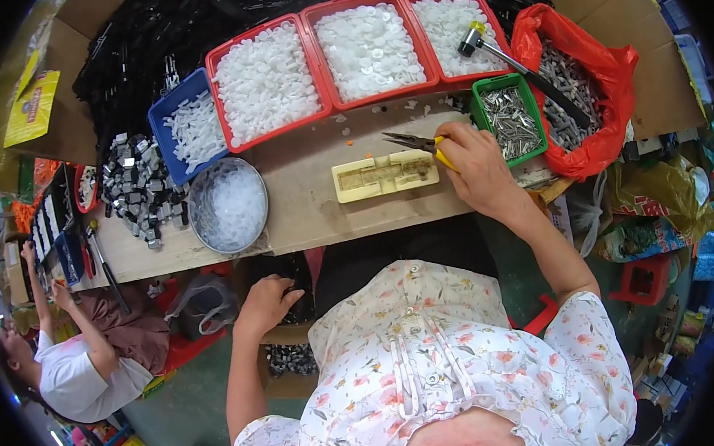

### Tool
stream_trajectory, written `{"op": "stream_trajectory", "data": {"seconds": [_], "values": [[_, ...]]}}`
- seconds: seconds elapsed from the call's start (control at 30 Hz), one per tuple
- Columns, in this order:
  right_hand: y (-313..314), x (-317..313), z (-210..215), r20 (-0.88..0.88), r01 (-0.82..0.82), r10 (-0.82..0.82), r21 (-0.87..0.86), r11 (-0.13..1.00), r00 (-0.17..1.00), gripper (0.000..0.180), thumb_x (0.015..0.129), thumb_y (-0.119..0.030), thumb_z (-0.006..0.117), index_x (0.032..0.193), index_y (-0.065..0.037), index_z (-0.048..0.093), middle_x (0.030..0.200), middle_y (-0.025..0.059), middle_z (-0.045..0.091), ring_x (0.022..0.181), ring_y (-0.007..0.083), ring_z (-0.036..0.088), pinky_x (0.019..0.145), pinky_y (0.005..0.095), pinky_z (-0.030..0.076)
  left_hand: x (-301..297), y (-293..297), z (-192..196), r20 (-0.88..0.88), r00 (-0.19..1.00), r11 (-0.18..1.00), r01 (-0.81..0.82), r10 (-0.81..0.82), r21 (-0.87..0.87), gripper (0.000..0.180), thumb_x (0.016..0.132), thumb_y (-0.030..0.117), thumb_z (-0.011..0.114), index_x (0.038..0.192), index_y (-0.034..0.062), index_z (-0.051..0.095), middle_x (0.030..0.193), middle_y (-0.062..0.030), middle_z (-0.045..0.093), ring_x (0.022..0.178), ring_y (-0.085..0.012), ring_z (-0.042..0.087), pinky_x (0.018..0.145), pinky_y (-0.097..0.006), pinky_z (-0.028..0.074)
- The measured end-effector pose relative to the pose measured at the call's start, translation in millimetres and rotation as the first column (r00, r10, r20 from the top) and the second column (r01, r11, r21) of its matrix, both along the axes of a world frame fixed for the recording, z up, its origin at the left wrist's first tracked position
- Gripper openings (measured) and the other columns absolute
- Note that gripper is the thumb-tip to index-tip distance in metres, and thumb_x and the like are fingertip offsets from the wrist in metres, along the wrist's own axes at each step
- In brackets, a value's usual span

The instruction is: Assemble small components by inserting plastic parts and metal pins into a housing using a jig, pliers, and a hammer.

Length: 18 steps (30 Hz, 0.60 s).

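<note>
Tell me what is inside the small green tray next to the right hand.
The green tray holds a heap of small silvery metal pieces, filling it nearly to the rim. Its bottom is covered, and the right hand hides its lower left corner.

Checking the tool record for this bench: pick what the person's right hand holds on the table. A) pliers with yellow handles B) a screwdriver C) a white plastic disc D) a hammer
A: the right hand grips the yellow-handled pliers just above the cream block, while the hammer lies untouched across the red trays and the red bag.
</note>
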State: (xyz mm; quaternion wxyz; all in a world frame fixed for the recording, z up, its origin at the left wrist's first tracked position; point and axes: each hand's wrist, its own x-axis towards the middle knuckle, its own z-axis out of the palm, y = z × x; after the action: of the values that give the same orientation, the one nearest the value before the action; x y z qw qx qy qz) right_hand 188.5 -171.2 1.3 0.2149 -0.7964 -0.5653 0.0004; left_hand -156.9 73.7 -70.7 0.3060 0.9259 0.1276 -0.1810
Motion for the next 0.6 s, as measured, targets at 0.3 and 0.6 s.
{"op": "stream_trajectory", "data": {"seconds": [0.3, 0.6], "values": [[8.0, 8.8, -16.8, 0.172, 0.163, -0.133, -0.172, 0.972, 0.976, 0.024, 0.077, 0.000, 0.064, 0.101, -0.002, 0.060, 0.114, 0.0104, 0.056, 0.112, 0.0290, 0.054, 0.093, 0.0421, 0.041, 131.6, 27.3, 135.5, 0.192, 0.981, 0.926, 0.055, 0.018, -0.373, 0.024, 0.091, 0.017, 0.069, 0.104, -0.0019, 0.072, 0.093, -0.0180, 0.071, 0.080, -0.0294, 0.068, 0.073, -0.036, 0.053], [4.0, 9.7, -0.2, 0.009, 0.082, -0.082, -0.153, 0.985, 0.997, 0.043, 0.077, -0.004, 0.070, 0.117, 0.000, 0.056, 0.125, 0.0170, 0.052, 0.123, 0.0358, 0.050, 0.105, 0.0451, 0.039, 315.3, 170.9, 117.6, 0.596, 0.792, 0.944, -0.283, 0.131, 0.168, 0.020, 0.090, 0.012, 0.068, 0.107, 0.0014, 0.075, 0.098, -0.0126, 0.076, 0.090, -0.0202, 0.072, 0.082, -0.031, 0.054]]}}
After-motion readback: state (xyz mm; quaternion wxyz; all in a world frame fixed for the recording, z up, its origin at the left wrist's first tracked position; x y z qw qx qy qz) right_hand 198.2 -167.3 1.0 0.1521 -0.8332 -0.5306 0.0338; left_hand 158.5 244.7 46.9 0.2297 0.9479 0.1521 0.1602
